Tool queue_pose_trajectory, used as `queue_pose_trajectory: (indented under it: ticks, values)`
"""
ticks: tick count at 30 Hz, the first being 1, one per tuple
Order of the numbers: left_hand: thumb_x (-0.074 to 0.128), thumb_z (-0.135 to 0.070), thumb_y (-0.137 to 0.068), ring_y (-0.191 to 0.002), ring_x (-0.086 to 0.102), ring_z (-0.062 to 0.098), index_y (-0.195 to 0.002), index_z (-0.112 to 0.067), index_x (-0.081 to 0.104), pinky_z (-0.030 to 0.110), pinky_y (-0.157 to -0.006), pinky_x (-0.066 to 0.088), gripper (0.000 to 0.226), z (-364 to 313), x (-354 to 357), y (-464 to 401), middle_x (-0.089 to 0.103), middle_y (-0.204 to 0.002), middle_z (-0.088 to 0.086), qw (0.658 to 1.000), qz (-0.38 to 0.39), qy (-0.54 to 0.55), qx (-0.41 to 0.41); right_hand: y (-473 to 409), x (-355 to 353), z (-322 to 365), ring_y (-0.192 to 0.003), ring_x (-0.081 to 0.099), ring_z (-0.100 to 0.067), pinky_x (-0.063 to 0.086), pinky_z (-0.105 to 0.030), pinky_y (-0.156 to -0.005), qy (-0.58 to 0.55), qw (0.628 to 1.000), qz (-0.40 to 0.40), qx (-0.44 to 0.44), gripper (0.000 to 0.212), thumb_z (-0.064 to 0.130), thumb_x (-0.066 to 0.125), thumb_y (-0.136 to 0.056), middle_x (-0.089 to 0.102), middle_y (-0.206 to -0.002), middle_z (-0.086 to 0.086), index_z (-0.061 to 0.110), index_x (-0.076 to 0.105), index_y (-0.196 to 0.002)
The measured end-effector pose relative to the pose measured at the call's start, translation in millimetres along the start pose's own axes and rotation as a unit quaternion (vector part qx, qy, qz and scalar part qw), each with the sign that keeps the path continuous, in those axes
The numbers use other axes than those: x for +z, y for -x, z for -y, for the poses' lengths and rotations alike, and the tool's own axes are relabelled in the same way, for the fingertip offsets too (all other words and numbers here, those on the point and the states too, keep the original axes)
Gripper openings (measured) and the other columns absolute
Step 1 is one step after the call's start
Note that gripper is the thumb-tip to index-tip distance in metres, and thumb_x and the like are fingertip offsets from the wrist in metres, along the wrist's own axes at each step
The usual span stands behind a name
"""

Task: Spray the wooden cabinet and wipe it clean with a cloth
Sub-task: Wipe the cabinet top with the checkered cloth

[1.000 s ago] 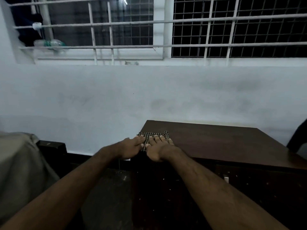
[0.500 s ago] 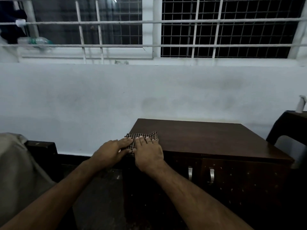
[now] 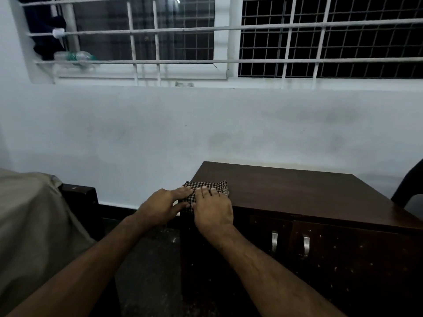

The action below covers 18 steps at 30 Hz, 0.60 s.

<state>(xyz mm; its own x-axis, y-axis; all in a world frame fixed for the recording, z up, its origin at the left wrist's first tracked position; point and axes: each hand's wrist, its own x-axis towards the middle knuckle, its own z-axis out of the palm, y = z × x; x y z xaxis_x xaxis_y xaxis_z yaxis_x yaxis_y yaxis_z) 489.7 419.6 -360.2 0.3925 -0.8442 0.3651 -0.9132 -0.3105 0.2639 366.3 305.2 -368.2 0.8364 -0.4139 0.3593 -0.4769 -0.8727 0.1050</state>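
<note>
A dark brown wooden cabinet (image 3: 297, 191) stands against the white wall, with two doors and metal handles on its front. A folded checked cloth (image 3: 210, 186) lies on the cabinet top at its near left corner. My right hand (image 3: 211, 210) lies flat on the cloth with straight fingers pressing it down. My left hand (image 3: 163, 205) is beside it at the cabinet's left edge, its fingertips touching the cloth's left side. No spray bottle is in view.
A dark piece of furniture draped with beige fabric (image 3: 29, 225) stands at the left. A dark chair (image 3: 409, 186) shows at the right edge. A barred window (image 3: 229, 42) runs above, with a plastic bottle (image 3: 75, 57) on its sill. The floor (image 3: 146, 271) is dark.
Both hands stay on the cloth at the cabinet's near left corner, having shifted a little. My view has swung, bringing the cabinet's doors and handles into sight.
</note>
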Motion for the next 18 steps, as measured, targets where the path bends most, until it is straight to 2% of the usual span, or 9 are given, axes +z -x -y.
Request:
queue_pose_trajectory:
  ticks: [4, 7, 9, 11, 13, 15, 18]
  values:
    - [0.063, -0.038, -0.098, -0.138, 0.051, 0.009, -0.142, -0.024, 0.059, 0.020, -0.112, 0.035, 0.046, -3.3, -0.3, -2.5, 0.056, -0.146, -0.006, 1.000, -0.009, -0.030, -0.002, 0.5, 4.6, -4.2, -0.145, 0.033, -0.028, 0.026, -0.044, -0.116, -0.029, 0.999, -0.034, -0.009, 0.053, 0.034, 0.034, -0.105, 0.039, -0.156, -0.009, 0.011, 0.033, -0.152]
    - [0.052, -0.050, -0.089, -0.135, 0.055, 0.013, -0.138, -0.024, 0.064, 0.026, -0.111, 0.041, 0.056, -8.9, 3.6, 0.3, 0.060, -0.142, -0.003, 0.999, -0.018, -0.028, -0.020, 1.7, 6.4, -13.7, -0.139, 0.042, -0.025, 0.032, -0.043, -0.112, -0.039, 0.997, -0.061, -0.034, 0.048, 0.037, 0.037, -0.104, 0.050, -0.148, -0.006, 0.013, 0.044, -0.145]
    - [0.053, -0.047, -0.088, -0.135, 0.056, 0.016, -0.136, -0.022, 0.066, 0.030, -0.111, 0.043, 0.055, -14.2, 9.0, 2.7, 0.062, -0.141, -0.001, 0.999, -0.038, -0.025, -0.025, 3.4, 5.6, -19.5, -0.129, 0.053, -0.024, 0.039, -0.041, -0.105, -0.047, 0.995, -0.078, -0.039, 0.044, 0.038, 0.043, -0.101, 0.061, -0.135, -0.005, 0.014, 0.055, -0.135]
    - [0.063, -0.038, -0.094, -0.136, 0.056, 0.020, -0.136, -0.020, 0.066, 0.032, -0.112, 0.042, 0.045, -20.3, 14.1, 3.4, 0.060, -0.143, 0.001, 0.997, -0.059, -0.042, -0.026, 6.2, 3.9, -22.9, -0.109, 0.065, -0.021, 0.049, -0.037, -0.091, -0.048, 0.993, -0.102, -0.032, 0.034, 0.040, 0.056, -0.094, 0.072, -0.113, -0.002, 0.017, 0.069, -0.115]
    - [0.065, -0.030, -0.097, -0.137, 0.054, 0.022, -0.137, -0.019, 0.065, 0.033, -0.114, 0.040, 0.041, -26.0, 17.8, 2.0, 0.059, -0.145, 0.002, 0.996, -0.066, -0.059, -0.029, 10.0, 1.1, -26.8, -0.094, 0.070, -0.018, 0.052, -0.033, -0.080, -0.054, 0.992, -0.115, -0.018, 0.026, 0.042, 0.064, -0.087, 0.075, -0.097, 0.001, 0.021, 0.075, -0.099]
    - [0.060, -0.035, -0.097, -0.136, 0.056, 0.023, -0.136, -0.019, 0.066, 0.034, -0.112, 0.042, 0.042, -33.6, 21.0, -0.4, 0.060, -0.143, 0.002, 0.995, -0.066, -0.061, -0.032, 13.9, -0.2, -35.2, -0.095, 0.069, -0.017, 0.052, -0.032, -0.081, -0.066, 0.989, -0.130, -0.014, 0.025, 0.042, 0.063, -0.088, 0.075, -0.099, 0.003, 0.023, 0.074, -0.099]
    - [0.051, -0.038, -0.091, -0.134, 0.058, 0.023, -0.134, -0.017, 0.068, 0.035, -0.112, 0.043, 0.050, -49.1, 29.4, -4.2, 0.063, -0.140, 0.003, 0.996, -0.068, -0.056, -0.020, 22.5, -2.1, -54.2, -0.111, 0.065, -0.017, 0.049, -0.033, -0.089, -0.086, 0.986, -0.142, -0.017, 0.029, 0.043, 0.055, -0.094, 0.072, -0.115, 0.004, 0.025, 0.071, -0.111]
